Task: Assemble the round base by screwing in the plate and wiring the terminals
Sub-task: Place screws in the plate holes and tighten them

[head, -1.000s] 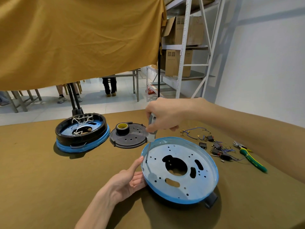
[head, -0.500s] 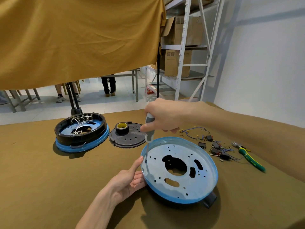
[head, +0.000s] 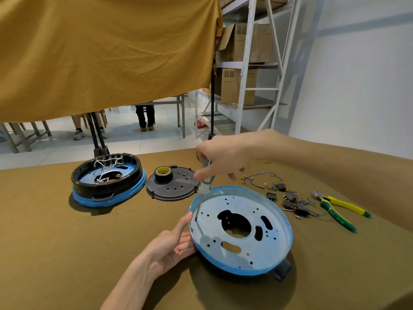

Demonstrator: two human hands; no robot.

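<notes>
Olive-brown cloth covers the counter (head: pixel 55 253) across the lower part of the head view, and a mustard cloth (head: pixel 100 52) hangs over the upper left; metal shelving (head: pixel 245 63) with cardboard boxes stands at upper centre before a white wall.

Right of centre, low in the frame, lies the round base (head: pixel 242 231), a blue-rimmed pan with a pale perforated plate inside it. The right hand (head: pixel 220 159) is curled around the handle of a screwdriver (head: pixel 204 189), which stands almost upright with its tip on the plate near the left rim. The left hand (head: pixel 169 245) rests with straight fingers against the outer left edge of the base, thumb pointing up beside the rim.

At centre left sits a second base (head: pixel 107 182), black over blue, with white wires inside. Just right of it lies a dark disc (head: pixel 172 186) carrying a tape roll (head: pixel 163 173). At the right edge lie loose wires and connectors (head: pixel 288 198), and green-yellow pliers (head: pixel 337 211)
</notes>
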